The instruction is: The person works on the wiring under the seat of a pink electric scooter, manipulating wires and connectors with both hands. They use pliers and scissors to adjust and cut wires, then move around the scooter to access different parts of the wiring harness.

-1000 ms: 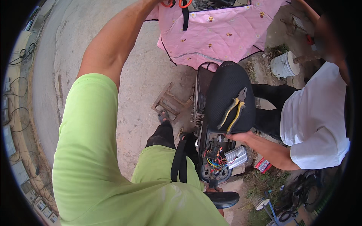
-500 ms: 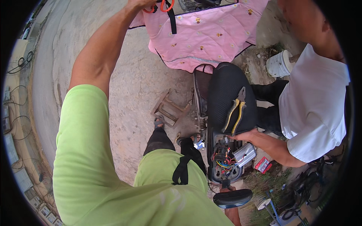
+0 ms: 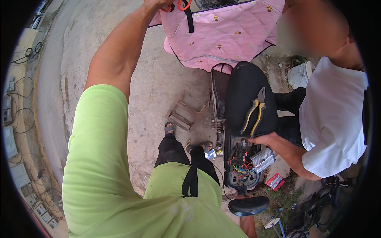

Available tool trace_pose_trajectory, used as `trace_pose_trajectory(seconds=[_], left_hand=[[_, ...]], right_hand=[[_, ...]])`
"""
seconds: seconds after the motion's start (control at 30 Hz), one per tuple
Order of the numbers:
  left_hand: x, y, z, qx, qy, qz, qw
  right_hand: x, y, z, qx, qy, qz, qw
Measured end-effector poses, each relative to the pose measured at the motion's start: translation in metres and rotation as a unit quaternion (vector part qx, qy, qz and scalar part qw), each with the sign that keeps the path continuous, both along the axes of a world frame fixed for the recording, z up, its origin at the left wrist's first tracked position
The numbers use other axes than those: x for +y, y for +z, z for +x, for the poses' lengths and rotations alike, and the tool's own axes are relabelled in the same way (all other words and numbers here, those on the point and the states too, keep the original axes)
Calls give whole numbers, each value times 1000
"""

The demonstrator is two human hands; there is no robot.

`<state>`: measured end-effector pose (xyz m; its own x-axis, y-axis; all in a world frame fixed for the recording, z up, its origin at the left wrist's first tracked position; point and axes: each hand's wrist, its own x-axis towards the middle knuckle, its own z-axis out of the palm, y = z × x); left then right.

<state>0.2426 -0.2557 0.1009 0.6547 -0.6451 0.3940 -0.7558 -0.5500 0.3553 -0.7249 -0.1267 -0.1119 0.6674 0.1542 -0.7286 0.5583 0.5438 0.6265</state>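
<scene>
My left arm reaches far forward, and my left hand (image 3: 158,2) is cut off by the top edge beside orange loops (image 3: 184,4) and a pink quilted cover (image 3: 218,35) on the front of an electric scooter. Its fingers do not show. My right hand (image 3: 241,195) is at the scooter's rear, by the post of a black backrest pad (image 3: 249,206) that hides much of it. Yellow-and-black pliers (image 3: 260,113) lie on the black seat (image 3: 246,87). Behind the seat, an uncovered compartment shows coloured wires (image 3: 244,169) and a silver finned box (image 3: 263,159).
A co-worker in a white shirt (image 3: 329,115) stands at the right, one hand (image 3: 264,138) touching the seat's rear edge. A small wooden stool (image 3: 184,111) stands left of the scooter. A white bucket (image 3: 297,75) and a red packet (image 3: 275,181) are on the right-hand ground.
The whole view has shifted slightly, so the scooter sits a little farther right. More of the co-worker's head is in view. My hands keep their places.
</scene>
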Motion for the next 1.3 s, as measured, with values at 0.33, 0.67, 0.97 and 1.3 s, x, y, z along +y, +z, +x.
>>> trace_pose_trajectory(seconds=[0.33,0.67,0.97,1.3], left_hand=[[9,6,-35,14,-5,-14,1000],[11,8,-49,31,-4,-15,999],[3,-3,-46,-19,10,-33,999],[-15,-4,-49,0,13,-20,1000]], right_hand=[[5,8,17,18,-10,-25,999],[7,6,17,15,-26,-25,999],[7,13,19,25,-14,-18,999],[11,28,36,36,-21,-24,999]])
